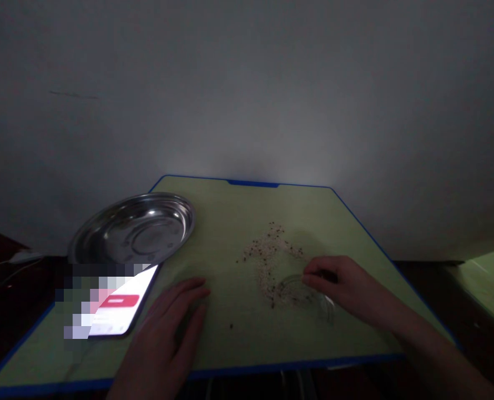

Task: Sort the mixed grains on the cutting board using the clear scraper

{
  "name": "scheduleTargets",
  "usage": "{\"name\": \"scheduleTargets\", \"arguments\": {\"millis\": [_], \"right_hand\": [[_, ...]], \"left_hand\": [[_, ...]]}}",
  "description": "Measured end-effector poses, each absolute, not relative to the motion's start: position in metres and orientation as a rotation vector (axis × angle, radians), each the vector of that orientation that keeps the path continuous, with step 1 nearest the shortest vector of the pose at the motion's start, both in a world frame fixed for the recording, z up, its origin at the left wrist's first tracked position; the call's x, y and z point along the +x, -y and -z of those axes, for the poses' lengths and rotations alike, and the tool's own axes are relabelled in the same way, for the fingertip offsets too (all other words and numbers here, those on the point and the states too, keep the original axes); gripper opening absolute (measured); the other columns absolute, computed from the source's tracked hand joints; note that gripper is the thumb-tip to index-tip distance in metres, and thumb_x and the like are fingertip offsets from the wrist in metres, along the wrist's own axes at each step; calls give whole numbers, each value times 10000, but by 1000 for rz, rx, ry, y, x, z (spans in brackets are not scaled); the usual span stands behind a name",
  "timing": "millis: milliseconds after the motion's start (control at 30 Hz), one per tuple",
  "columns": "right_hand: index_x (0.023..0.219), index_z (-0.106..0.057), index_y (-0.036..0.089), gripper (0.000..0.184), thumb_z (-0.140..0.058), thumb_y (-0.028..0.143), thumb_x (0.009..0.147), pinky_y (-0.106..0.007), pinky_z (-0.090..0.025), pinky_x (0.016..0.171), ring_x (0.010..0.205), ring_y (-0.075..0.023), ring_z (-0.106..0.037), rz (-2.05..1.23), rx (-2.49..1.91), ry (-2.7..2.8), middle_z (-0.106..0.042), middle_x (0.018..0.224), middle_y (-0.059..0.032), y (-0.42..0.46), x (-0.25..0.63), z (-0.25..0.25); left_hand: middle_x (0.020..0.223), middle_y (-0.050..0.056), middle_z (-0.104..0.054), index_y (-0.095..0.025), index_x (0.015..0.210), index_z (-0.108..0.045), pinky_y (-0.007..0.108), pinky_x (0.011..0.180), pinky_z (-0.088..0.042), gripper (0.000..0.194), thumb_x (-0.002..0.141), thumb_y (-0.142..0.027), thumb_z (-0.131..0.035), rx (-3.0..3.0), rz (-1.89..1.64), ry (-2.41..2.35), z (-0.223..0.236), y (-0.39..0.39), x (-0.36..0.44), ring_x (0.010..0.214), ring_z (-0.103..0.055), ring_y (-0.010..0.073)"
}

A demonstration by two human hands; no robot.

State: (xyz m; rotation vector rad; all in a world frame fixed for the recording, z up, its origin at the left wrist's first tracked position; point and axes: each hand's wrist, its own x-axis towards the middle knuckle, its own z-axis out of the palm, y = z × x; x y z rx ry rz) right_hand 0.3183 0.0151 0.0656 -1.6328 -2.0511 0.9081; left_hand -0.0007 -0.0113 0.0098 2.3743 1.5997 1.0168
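My right hand (334, 275) is over the right half of the table, thumb and forefinger pressed together. Whatever lies in that pinch is too small or dim to make out. Under and beside its fingertips is a clear, see-through round dish or cup (291, 279), its shape hard to tell in the low light. Around it spreads a loose patch of small pale grains (266, 269) mixed with dark red-brown beans or seeds (255, 244). My left hand (164, 325) rests at the table's front left, fingers stretched out and holding nothing.
A wide shiny metal basin (184, 230) stands at the table's left. In front of it lies a phone (122, 319) with a lit screen, partly blurred out. The pale green table (230, 211) has a blue edge and meets a grey wall (247, 111). One dark bit (231, 326) lies near the front.
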Motion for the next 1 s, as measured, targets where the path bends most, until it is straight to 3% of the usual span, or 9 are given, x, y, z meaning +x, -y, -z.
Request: {"name": "scheduleTargets", "arguments": {"millis": [200,333,767,1000], "right_hand": [[821,-709,243,170,-568,296,901,-297,-430,680,757,-182,-630,-886,-1602,2092,-704,783,-10,20,284,-65],[794,-714,237,108,-629,253,858,-298,-437,670,746,-192,-662,-938,-1562,2147,-732,778,-15,27,260,-56],[770,-663,192,230,-502,260,920,-316,-408,630,681,-198,-607,-656,-1697,2152,-684,730,-48,-27,303,-50],[789,-682,194,207,-541,256,928,-277,-397,619,662,-161,-578,-803,-1501,2217,-670,725,-17,-24,270,-63]], "left_hand": [[1207,25,-699,-309,1136,-620,461,909,-585,250,943,-399,-488,2299,-1000,-1611,-10,14,0,1089,-684,246],[1196,19,-706,-313,1121,-627,465,913,-582,237,938,-397,-501,2286,-1005,-1606,-11,14,2,1093,-683,249],[1179,32,-714,-297,1137,-619,439,878,-597,241,939,-359,-497,2312,-1040,-1596,-14,15,3,1064,-696,243],[1196,31,-707,-303,1115,-624,455,905,-583,221,936,-332,-498,2250,-1021,-1590,-15,16,5,1085,-684,247]]}}
